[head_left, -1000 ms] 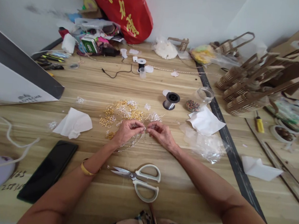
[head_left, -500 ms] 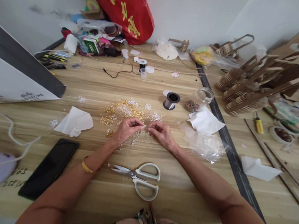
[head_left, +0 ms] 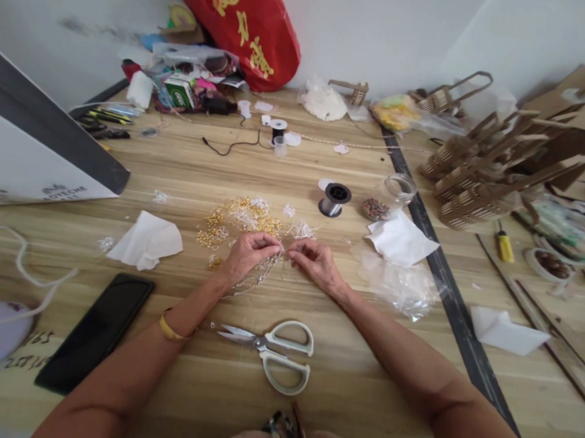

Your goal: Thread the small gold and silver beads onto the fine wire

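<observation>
Nearest the body, white-handled scissors [head_left: 260, 343] lie partly open on the counter [head_left: 347, 363], apart from the hands. Just beyond them, the silvery chain [head_left: 257, 282] trails across the wood and up to the left hand [head_left: 243, 259]. Work this fine would go best with both wrists low, the left pinch steady and only the right making small turns, so the links neither twist nor slip. The left fingers [head_left: 269, 242] are pinched on the chain's end; those of the right hand [head_left: 319, 266] are closed tip to tip just beside it, and anything between them is too small to tell. Past the hands lie the gold and silver fittings [head_left: 270, 225] and thin white pins [head_left: 302, 230], then a wire spool [head_left: 331, 208] and, to its right, a glass jar [head_left: 399, 188].
</observation>
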Tool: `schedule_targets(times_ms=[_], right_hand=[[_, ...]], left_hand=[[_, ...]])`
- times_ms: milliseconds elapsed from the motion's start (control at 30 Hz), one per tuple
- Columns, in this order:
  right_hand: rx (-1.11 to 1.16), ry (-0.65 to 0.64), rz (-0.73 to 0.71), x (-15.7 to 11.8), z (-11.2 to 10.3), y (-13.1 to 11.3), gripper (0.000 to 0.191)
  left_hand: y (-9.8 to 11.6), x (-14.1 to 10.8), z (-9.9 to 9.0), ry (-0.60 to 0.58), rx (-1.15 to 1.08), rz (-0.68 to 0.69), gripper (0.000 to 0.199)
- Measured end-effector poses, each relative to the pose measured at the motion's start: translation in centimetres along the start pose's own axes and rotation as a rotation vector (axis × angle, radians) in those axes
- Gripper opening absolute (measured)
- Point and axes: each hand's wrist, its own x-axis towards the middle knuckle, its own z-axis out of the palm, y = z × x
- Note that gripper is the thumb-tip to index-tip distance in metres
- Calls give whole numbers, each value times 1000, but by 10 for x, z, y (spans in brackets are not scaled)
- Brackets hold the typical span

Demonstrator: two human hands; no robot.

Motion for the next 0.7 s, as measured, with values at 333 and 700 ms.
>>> schedule_targets(times_ms=[333, 700], right_hand=[[15, 7, 4, 1, 0, 2, 30], [-23, 11, 3, 0, -1, 1, 29]], left_hand=[[-4, 0, 1, -15, 26, 61, 17], [-7, 1, 0, 3, 33, 39, 24]])
